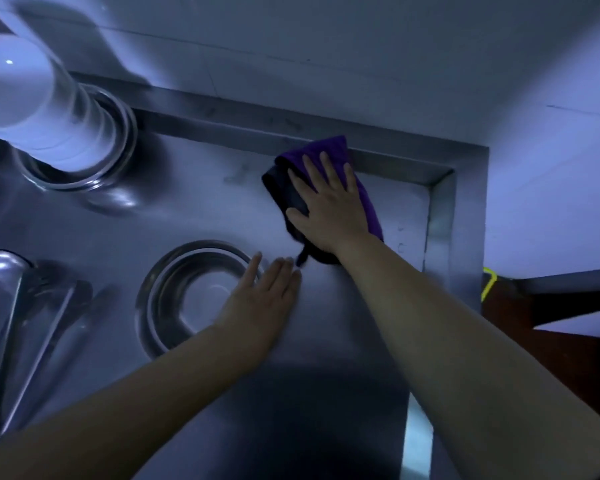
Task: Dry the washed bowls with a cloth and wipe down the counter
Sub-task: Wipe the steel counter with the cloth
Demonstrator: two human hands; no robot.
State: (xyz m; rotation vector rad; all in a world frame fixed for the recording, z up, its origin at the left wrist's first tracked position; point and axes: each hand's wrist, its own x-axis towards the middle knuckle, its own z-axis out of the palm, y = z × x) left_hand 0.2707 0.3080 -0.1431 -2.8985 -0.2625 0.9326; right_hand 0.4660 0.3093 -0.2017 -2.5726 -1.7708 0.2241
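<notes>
Near the counter's far right corner, right hand (329, 202) lies flat on purple cloth (362, 188), fingers straight and spread, palm pressing cloth onto steel counter (201, 209). Nothing pinched, fingers not curled. Cloth is folded, darker underside showing at its left edge, a small dark tail sticking out at near side by the wrist. Cloth's far edge sits just beside the raised back lip (378, 157) of the counter, contact unclear. Right side lip close by, apart from cloth.

Left hand (264, 299) flat on counter, middle area, fingers straight and together, holding nothing. Thumb side overlaps the right rim of a steel bowl (174, 289); actual touch cannot tell. Bowl upright, open side up; looks like more than one nested, count unclear. Left fingertips are near the cloth's tail, not touching.

Far left part of counter: second stack of steel bowls (118, 147), with a stack of white bowls (39, 109) standing in it, tall, blurred.

Near left edge: steel utensils (32, 323) with long handles lying on counter, blurred, type unclear.

Beyond back lip, pale tiled wall (326, 64). Past counter's right edge, dark brownish furniture (551, 327) and a yellow-green strip (489, 282), identity unclear.

Lighting dim, bluish.
</notes>
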